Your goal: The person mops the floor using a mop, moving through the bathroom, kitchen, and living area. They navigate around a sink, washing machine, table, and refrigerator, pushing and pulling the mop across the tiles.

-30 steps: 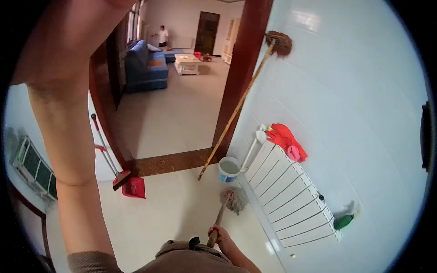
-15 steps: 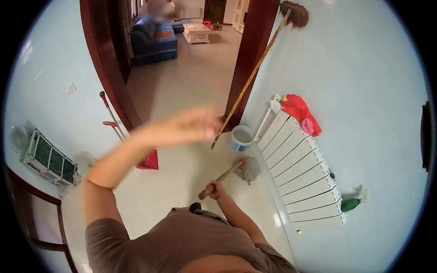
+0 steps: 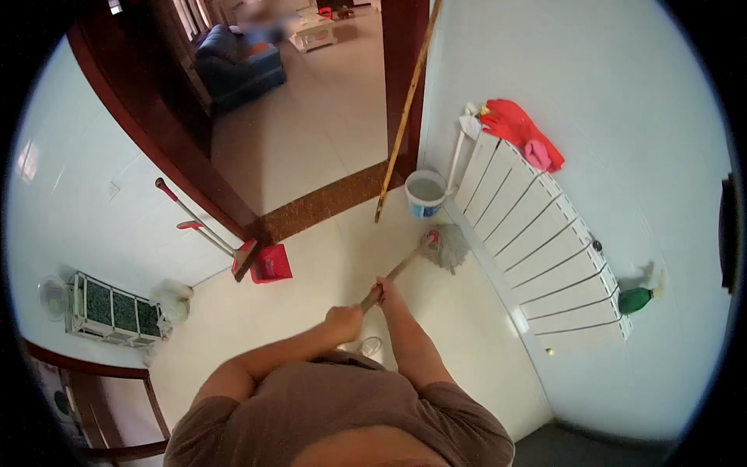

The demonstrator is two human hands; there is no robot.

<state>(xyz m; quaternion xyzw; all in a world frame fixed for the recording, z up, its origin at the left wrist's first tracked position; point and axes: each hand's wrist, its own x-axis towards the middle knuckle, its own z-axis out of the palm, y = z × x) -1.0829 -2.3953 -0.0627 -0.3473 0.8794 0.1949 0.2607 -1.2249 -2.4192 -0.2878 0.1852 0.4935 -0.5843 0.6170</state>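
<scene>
Just below frame centre, I find left hand (image 3: 343, 322) and right hand (image 3: 384, 292) clamped on the mop (image 3: 445, 250); advise even pressure.

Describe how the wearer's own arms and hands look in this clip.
The left hand and right hand are ungloved, and no watch or band shows at either wrist. The sleeves are short, plain grey-brown, matching the shirt, with no visible markings. Any rings would be too small to tell.
</scene>
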